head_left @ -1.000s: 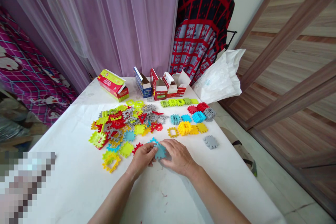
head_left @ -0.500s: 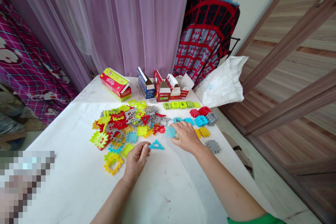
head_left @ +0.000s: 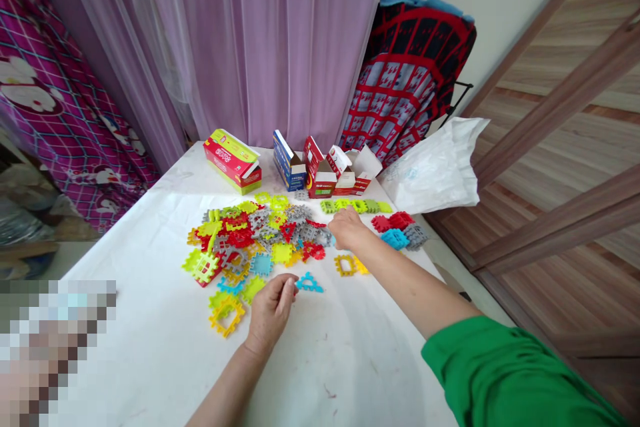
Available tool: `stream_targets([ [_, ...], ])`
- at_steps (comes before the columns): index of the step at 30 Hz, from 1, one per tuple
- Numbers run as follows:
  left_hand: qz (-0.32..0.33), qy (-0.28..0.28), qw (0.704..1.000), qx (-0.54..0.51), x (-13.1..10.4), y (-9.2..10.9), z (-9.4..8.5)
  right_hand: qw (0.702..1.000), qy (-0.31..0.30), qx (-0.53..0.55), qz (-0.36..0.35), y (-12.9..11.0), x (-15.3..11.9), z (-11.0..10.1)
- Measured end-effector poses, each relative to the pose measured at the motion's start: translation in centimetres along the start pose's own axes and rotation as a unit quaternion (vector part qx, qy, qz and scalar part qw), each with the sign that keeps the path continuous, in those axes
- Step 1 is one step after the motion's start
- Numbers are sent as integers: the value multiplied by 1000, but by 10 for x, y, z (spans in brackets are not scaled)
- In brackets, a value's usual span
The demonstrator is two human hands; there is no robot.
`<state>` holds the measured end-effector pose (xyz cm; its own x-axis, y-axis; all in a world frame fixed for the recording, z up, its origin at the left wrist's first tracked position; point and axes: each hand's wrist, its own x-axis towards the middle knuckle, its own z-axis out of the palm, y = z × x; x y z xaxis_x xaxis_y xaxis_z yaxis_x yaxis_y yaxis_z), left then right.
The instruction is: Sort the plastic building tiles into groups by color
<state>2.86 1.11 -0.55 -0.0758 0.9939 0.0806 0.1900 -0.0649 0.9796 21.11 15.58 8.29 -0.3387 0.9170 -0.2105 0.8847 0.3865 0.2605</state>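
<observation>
I count two bare hands: the left hand (head_left: 273, 308), pinching one corner of a pierced, notched, blue plastic triangle (head_left: 311, 284) just above or on the white tabletop (head_left: 310, 353); the right hand (head_left: 347, 229), near one lime-green row of toothed plastic pieces (head_left: 353, 206), its grasp hidden, so I cannot tell. One tumbled, many-coloured heap of toothed plastic pieces (head_left: 250, 235), too jumbled to count; one hollow yellow plastic square (head_left: 339, 265); one crinkled white bag (head_left: 435, 167).

The triangular piece (head_left: 314, 286) is blue, the curtain (head_left: 300, 47) lilac, the sleeve (head_left: 500, 373) green, the cloth (head_left: 65, 120) magenta with grid lines.
</observation>
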Motion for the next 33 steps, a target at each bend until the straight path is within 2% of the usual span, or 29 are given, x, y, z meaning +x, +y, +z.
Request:
stream_targets([
  [5,9,0,1000,13,1,0,0,1000,-14,1,-18,3,21,-1],
  [14,15,24,999,21,3,0,-4,997,-3,12,-76,-1,14,-12],
  [21,23,62,997,38,6,-1,-7,999,-14,-19,-47,8,10,-22],
  [24,60,86,992,70,14,-3,-17,999,-25,-28,-33,7,10,-17],
  [28,125,166,967,150,31,-10,-38,998,-38,-21,-44,2,11,-11],
  [30,133,200,955,177,38,-13,-46,997,-41,-6,-60,2,11,-10],
  [33,132,214,950,186,41,-16,-51,995,-40,29,-84,5,13,-9],
])
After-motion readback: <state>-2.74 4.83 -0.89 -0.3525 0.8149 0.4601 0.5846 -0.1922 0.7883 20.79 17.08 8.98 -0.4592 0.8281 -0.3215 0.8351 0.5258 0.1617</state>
